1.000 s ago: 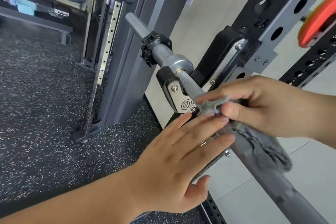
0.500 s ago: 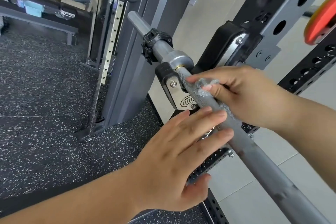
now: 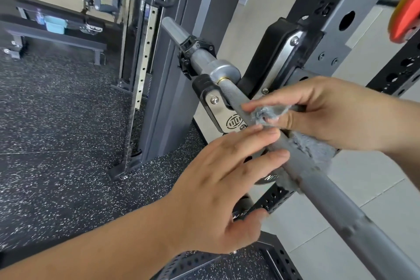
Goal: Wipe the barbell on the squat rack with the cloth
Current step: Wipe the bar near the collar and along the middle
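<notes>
A grey barbell (image 3: 329, 191) runs from the lower right up to its sleeve and black collar (image 3: 195, 52), resting in the squat rack's J-hook (image 3: 213, 107). My right hand (image 3: 329, 116) grips a fuzzy grey cloth (image 3: 270, 112) wrapped round the bar just below the hook; more cloth hangs under the bar (image 3: 311, 145). My left hand (image 3: 218, 191) is flat with straight fingers, its fingertips touching the bar next to the cloth.
The black perforated rack upright (image 3: 336, 7) stands behind the bar, with a red weight plate (image 3: 406, 16) at the right edge. A cable machine column (image 3: 159, 52) and a bench (image 3: 56, 32) stand at the left on speckled rubber flooring.
My right hand slid the cloth up the bar to the J-hook, then back down a little. More cloth now shows under the bar. My left hand stayed flat against the bar.
</notes>
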### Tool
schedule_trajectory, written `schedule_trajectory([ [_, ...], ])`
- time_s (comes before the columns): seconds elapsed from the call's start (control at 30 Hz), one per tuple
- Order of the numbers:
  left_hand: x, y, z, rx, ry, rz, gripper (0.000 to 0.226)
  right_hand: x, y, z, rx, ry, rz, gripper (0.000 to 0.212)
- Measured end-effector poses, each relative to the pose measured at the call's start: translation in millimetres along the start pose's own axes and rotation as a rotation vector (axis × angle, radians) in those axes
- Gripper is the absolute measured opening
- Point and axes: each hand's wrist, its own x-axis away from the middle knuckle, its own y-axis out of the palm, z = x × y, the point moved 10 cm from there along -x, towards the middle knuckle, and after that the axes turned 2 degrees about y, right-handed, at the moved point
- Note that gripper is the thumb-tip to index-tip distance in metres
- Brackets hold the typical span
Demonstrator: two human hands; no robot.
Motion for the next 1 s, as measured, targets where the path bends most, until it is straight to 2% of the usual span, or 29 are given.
schedule_trajectory([
  [0.07,0,0,0,0.003,-0.007,0.006,0.069,4,2,-1,-0.08,-0.03,-0.004,0.036],
  [0.2,0,5,3,0.034,-0.031,0.039,0.066,-10,1,2,-0.038,-0.028,0.24,0.027],
  [0.27,-1,3,3,0.022,-0.025,0.046,0.065,-9,-3,-6,0.038,-0.028,0.176,0.031],
  [0.37,-2,-1,3,0.003,0.003,0.038,0.065,3,4,-15,0.107,0.008,-0.113,0.035],
  [0.4,-2,-2,4,0.001,0.002,0.038,0.065,5,4,-17,0.105,-0.007,-0.121,0.035],
  [0.53,-5,-1,6,0.008,-0.019,0.06,0.063,-9,5,-2,-0.016,-0.028,0.173,0.03],
  [0.6,-5,-1,6,-0.002,-0.024,0.068,0.062,-12,3,-1,0.037,-0.033,0.179,0.032],
  [0.67,-5,-2,6,-0.018,-0.027,0.069,0.063,-9,7,-4,0.084,-0.03,-0.049,0.04],
  [0.73,-4,-3,7,-0.032,-0.03,0.06,0.063,-1,11,-5,0.004,-0.012,-0.251,0.043],
  [0.77,-4,-3,7,-0.037,-0.031,0.058,0.064,-1,12,-5,-0.024,-0.005,-0.251,0.04],
  [0.8,-4,-2,8,-0.035,-0.031,0.061,0.063,-5,12,-2,-0.036,-0.004,-0.179,0.036],
  [0.87,-5,-2,9,-0.023,-0.035,0.073,0.062,-15,8,4,-0.037,-0.01,0.073,0.029],
  [0.9,-4,-1,9,-0.018,-0.041,0.075,0.062,-19,7,5,-0.032,-0.009,0.148,0.028],
  [0.93,-4,-1,9,-0.019,-0.046,0.075,0.062,-20,5,4,-0.01,-0.009,0.153,0.029],
  [1.0,-4,-1,9,-0.032,-0.046,0.067,0.063,-19,6,0,0.073,0.003,-0.037,0.034],
])
